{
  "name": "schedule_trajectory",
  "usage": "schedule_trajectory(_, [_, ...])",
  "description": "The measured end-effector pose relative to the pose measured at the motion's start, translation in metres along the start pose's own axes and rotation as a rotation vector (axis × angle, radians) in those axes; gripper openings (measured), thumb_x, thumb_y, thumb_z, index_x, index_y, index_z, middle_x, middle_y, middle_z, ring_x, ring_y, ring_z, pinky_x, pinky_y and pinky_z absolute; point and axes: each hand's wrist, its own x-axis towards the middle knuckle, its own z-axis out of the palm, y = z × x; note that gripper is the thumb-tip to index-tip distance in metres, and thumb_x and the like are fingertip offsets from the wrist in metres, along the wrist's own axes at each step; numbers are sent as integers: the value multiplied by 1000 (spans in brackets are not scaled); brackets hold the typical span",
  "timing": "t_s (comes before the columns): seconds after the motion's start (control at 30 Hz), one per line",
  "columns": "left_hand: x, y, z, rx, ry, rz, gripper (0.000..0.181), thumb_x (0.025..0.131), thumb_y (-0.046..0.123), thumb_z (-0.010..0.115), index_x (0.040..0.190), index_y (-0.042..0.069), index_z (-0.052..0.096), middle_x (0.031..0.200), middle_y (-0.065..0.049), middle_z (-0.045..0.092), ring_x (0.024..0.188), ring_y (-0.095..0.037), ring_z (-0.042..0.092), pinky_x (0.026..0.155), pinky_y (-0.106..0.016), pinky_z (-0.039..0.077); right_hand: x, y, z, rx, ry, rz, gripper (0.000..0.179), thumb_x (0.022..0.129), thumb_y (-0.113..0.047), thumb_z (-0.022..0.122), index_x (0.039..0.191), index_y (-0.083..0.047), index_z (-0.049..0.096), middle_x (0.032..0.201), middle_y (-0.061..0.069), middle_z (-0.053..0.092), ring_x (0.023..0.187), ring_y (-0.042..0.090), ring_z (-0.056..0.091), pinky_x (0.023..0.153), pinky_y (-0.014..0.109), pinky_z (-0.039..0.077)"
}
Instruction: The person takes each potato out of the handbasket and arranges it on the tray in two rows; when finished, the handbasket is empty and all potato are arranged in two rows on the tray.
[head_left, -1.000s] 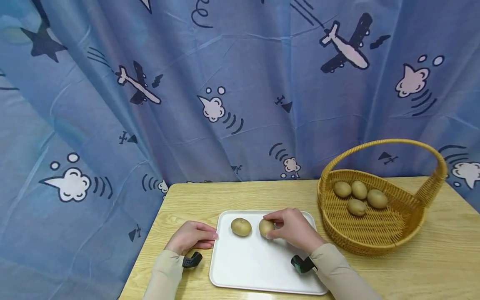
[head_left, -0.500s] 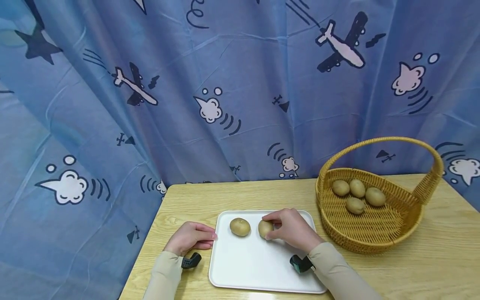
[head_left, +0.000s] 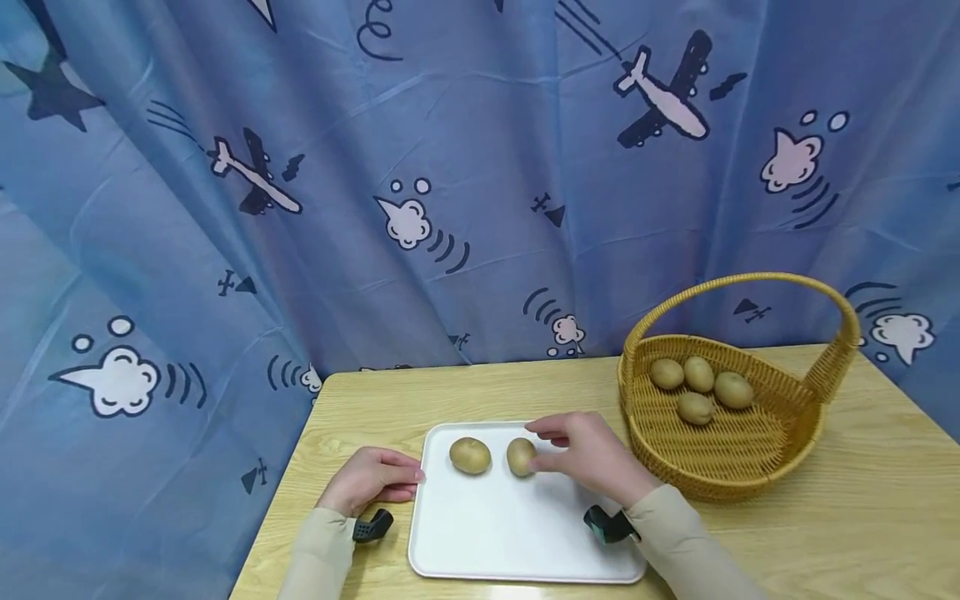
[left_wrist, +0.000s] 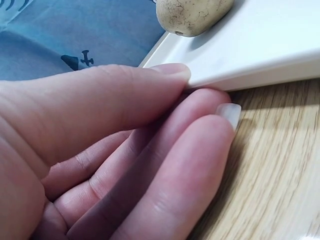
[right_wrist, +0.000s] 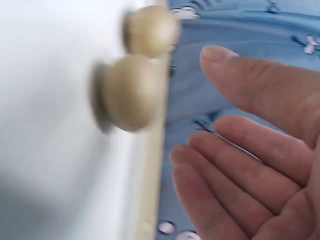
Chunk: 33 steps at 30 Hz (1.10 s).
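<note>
Two potatoes lie on a white tray (head_left: pixel 517 533), near its far rim: a left potato (head_left: pixel 470 456) and a right potato (head_left: pixel 521 457). My left hand (head_left: pixel 375 481) pinches the tray's left rim, thumb tip over the edge and fingertips under it, as the left wrist view shows. Just right of the right potato is my right hand (head_left: pixel 588 454), thumb and fingers spread apart. The right wrist view shows nothing in this hand (right_wrist: pixel 255 160), with a gap between its fingertips and the nearer potato (right_wrist: pixel 131 92).
A wicker basket (head_left: pixel 720 479) with a tall arched handle stands right of the tray, with several potatoes (head_left: pixel 696 408) inside at its left end. The wooden table (head_left: pixel 420 392) ends at the back against a blue patterned curtain (head_left: pixel 465 275).
My right hand has let go of the right potato and drawn slightly away to the right. The potato stays on the tray. The head view has shifted a little; the left hand keeps its hold.
</note>
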Motion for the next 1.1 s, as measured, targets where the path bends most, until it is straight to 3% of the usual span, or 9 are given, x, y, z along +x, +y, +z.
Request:
schedule_trajectory(0.13, [0,-1,-2,2,-4,4,37,94,15,85,123,-7,76,103,-9,83,84,-13,80,81,-30,71,-22,-7,-31,-21,18,-47,41,89,-23,91,125,-8,80,122,9,81,109,30,78,97,42,68])
schedule_trajectory(0.27, [-2,-2,-2,-2,-4,7,40,93,16,86,123,-8,76,101,-9,83,85,-13,80,81,-30,71,-45,-1,-70,-112,33,-81,35,90,-26,90,120,-11,82,116,4,82,102,21,78,88,33,68])
schedule_trajectory(0.43, [-2,-1,-1,1,-4,12,41,92,17,88,122,-8,76,100,-9,82,84,-13,80,80,-30,71,-63,24,-125,-247,100,-19,35,91,-33,90,120,-14,83,112,0,83,97,15,78,82,26,66])
schedule_trajectory(0.5, [-2,-1,0,-1,-7,20,41,92,17,88,122,-8,76,100,-9,83,85,-13,80,80,-30,71,-64,37,-146,-301,118,14,37,91,-35,89,120,-13,82,111,1,83,97,17,78,82,28,65])
schedule_trajectory(0.67, [-3,-1,-2,-12,-10,28,39,93,15,86,122,-9,76,100,-10,82,85,-13,80,79,-29,70,-52,66,-187,-399,123,74,45,93,-32,87,128,-4,78,118,14,81,106,32,77,91,48,64])
schedule_trajectory(0.8, [-4,-2,-3,-16,-4,28,38,93,14,86,122,-9,76,100,-10,82,85,-14,80,79,-29,70,-39,85,-205,-387,99,144,57,95,-32,84,137,4,71,126,26,76,116,46,72,97,61,61])
schedule_trajectory(0.9, [-4,-2,-1,-14,-6,24,39,93,15,87,121,-8,77,101,-10,83,86,-14,81,80,-30,71,-36,100,-212,-382,67,208,63,94,-34,84,137,9,68,129,32,73,118,52,68,96,64,60])
schedule_trajectory(1.1, [-4,-1,1,-12,0,22,39,93,17,87,122,-7,77,101,-10,83,85,-14,81,80,-31,71,-34,117,-217,-386,33,306,61,90,-31,86,129,12,70,125,35,71,104,44,70,86,58,63])
